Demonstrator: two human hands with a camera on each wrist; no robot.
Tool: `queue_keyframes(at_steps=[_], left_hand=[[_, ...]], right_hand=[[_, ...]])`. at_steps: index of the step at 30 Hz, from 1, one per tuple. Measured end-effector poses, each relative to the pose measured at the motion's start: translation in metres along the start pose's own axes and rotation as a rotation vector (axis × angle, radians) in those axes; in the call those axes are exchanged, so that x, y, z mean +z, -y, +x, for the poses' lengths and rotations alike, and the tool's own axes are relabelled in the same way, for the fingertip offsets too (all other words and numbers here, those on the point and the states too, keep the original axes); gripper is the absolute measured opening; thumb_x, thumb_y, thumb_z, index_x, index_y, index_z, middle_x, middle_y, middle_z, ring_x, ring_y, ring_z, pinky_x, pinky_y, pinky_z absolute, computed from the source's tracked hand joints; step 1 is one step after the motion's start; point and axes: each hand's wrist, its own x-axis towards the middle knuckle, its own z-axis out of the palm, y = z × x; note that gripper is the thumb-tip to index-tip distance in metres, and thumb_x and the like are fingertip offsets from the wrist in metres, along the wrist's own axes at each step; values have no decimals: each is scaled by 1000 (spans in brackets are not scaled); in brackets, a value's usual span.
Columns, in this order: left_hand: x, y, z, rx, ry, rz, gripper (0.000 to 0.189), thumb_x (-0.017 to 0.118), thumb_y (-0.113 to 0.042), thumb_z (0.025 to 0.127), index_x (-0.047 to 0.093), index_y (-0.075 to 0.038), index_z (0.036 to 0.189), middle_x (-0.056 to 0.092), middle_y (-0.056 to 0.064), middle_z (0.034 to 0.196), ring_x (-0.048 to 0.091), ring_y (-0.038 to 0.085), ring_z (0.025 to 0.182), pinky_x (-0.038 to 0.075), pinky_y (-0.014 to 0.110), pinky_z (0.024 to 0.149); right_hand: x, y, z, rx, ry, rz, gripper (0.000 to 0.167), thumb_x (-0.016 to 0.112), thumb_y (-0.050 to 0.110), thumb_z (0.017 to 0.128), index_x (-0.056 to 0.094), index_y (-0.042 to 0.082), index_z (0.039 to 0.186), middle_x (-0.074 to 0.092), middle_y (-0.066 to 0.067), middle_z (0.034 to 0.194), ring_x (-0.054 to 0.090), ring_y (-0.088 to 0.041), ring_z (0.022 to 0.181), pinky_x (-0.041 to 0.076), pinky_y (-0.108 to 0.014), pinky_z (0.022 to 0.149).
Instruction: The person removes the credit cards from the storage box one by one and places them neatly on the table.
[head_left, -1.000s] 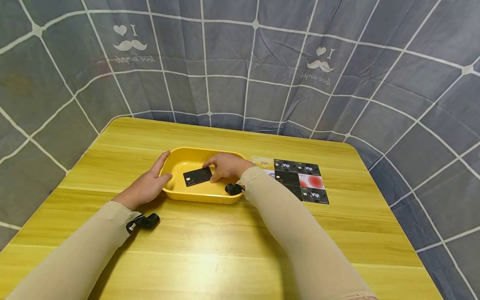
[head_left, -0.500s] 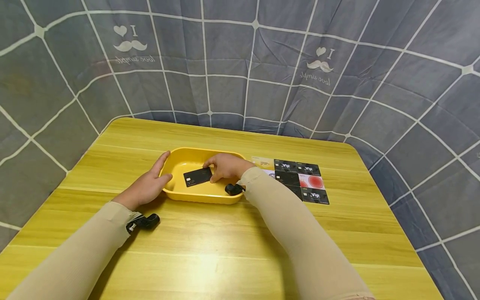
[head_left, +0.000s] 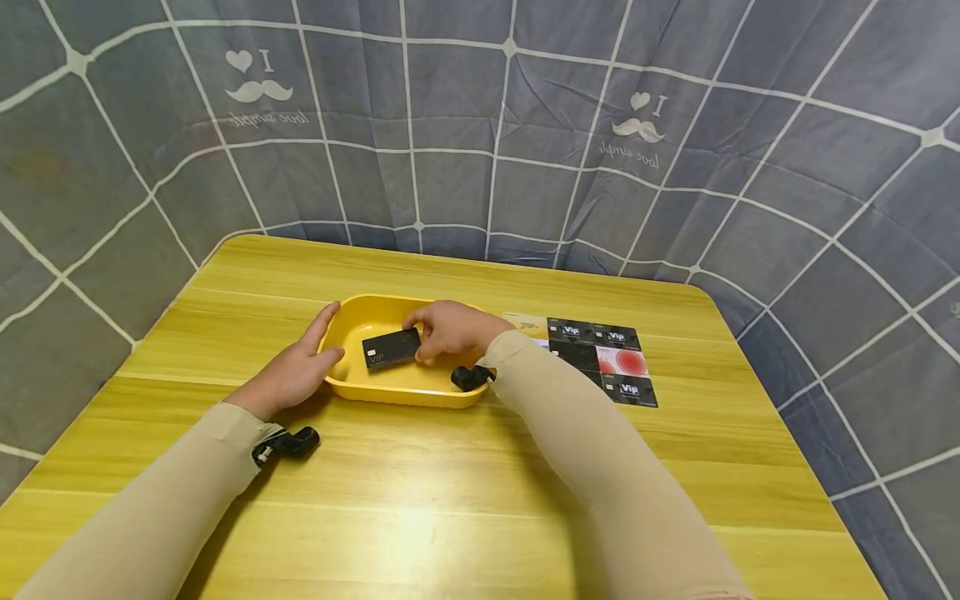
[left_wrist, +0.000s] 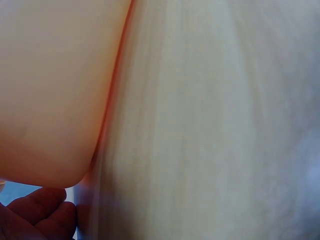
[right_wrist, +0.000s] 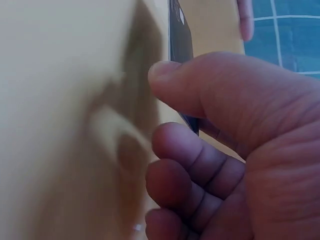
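Note:
A black VIP card (head_left: pixel 386 350) with a small light chip is tilted just above the floor of the yellow plastic tray (head_left: pixel 408 394). My right hand (head_left: pixel 450 327) reaches in from the right and pinches the card's right end between thumb and fingers. In the right wrist view the black card (right_wrist: pixel 181 37) stands nearly edge-on behind the thumb. My left hand (head_left: pixel 292 371) holds the tray's left end, its thumb over the rim and its fingers along the outside. In the left wrist view, fingertips (left_wrist: pixel 52 212) meet the corner of the tray wall (left_wrist: pixel 50 100).
Right of the tray, several cards lie edge to edge in rows on the wooden table (head_left: pixel 420 500). Among them are a gold card (head_left: pixel 528 323), a black Vip card (head_left: pixel 628 389) and a red-and-white card (head_left: pixel 622 362). A grey checked curtain (head_left: pixel 457 100) surrounds the table.
My right hand has lifted the black card slightly and shifted it a little left, tilting it off the tray floor. The left hand and the tray have stayed in place.

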Motion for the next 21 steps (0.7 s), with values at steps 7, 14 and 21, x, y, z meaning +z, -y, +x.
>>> queue_keyframes(at_steps=[7, 14, 21], left_hand=[[1, 3, 0, -5, 5, 1, 75, 38, -37, 112, -9, -26, 171, 9, 24, 176, 21, 58, 155, 20, 75, 122], [0, 2, 1, -8, 7, -3, 76, 38, -37, 112, -9, -26, 171, 9, 25, 176, 20, 58, 156, 19, 75, 123], [-2, 1, 1, -5, 16, -2, 76, 38, -38, 113, -10, -26, 170, 3, 22, 177, 16, 58, 156, 17, 75, 123]], right_hand=[[-14, 5, -17, -1, -53, 15, 59, 79, 19, 92, 60, 10, 147, 67, -1, 83, 53, -13, 69, 42, -23, 65], [-31, 9, -43, 5, -97, 54, 59, 78, 19, 93, 59, 11, 148, 66, -1, 77, 50, -15, 64, 39, -26, 61], [-48, 0, -79, -41, -170, 100, 56, 77, 17, 93, 59, 10, 146, 65, -1, 80, 53, -16, 70, 44, -29, 69]])
